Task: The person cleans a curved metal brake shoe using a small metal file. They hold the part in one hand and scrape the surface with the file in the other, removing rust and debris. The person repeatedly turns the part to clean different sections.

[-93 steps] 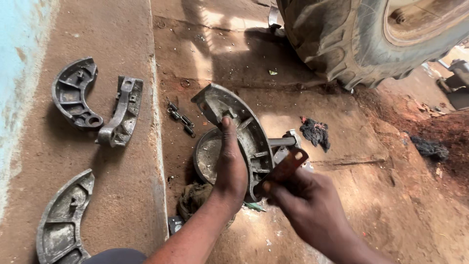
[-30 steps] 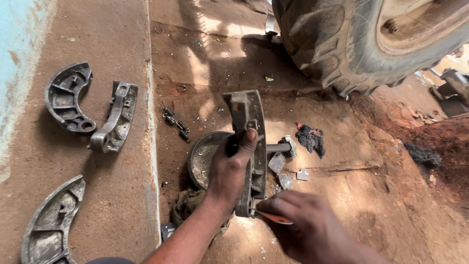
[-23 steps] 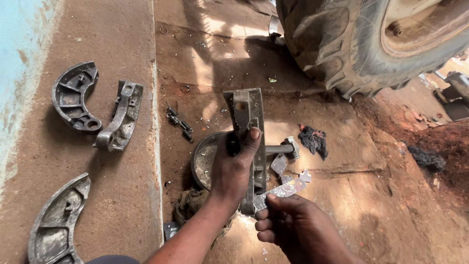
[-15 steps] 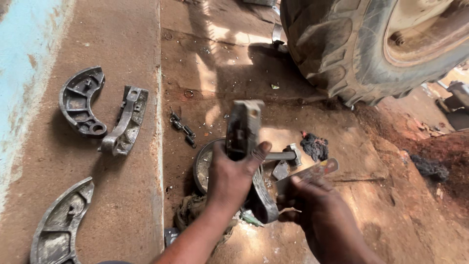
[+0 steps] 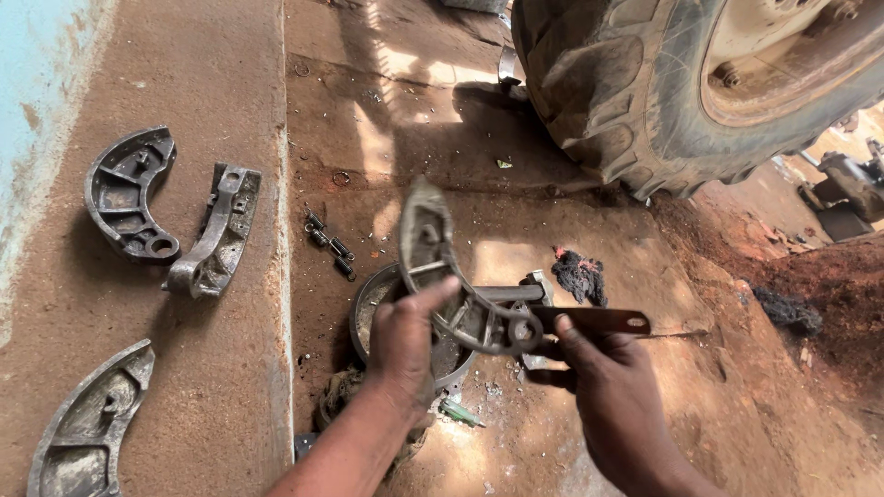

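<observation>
My left hand [image 5: 402, 347] grips a curved metal brake shoe [image 5: 433, 262] and holds it up on edge above a round metal dish [image 5: 365, 309] on the dirt ground. My right hand [image 5: 615, 398] holds a flat dark metal strip [image 5: 594, 320], its near end against the lower end of the shoe. A grey metal block [image 5: 538, 287] lies just behind the shoe.
Three more brake shoes lie on the concrete ledge at left [image 5: 129, 195], [image 5: 215, 232], [image 5: 90, 425]. Springs [image 5: 330, 244] lie near the ledge edge. A dark rag [image 5: 579, 274] and a large tractor tyre [image 5: 645, 83] are to the right. Small debris lies under my hands.
The brake shoe has turned from lying flat on the dish to standing up on edge in my left hand. My right hand has brought the metal strip up against its lower end.
</observation>
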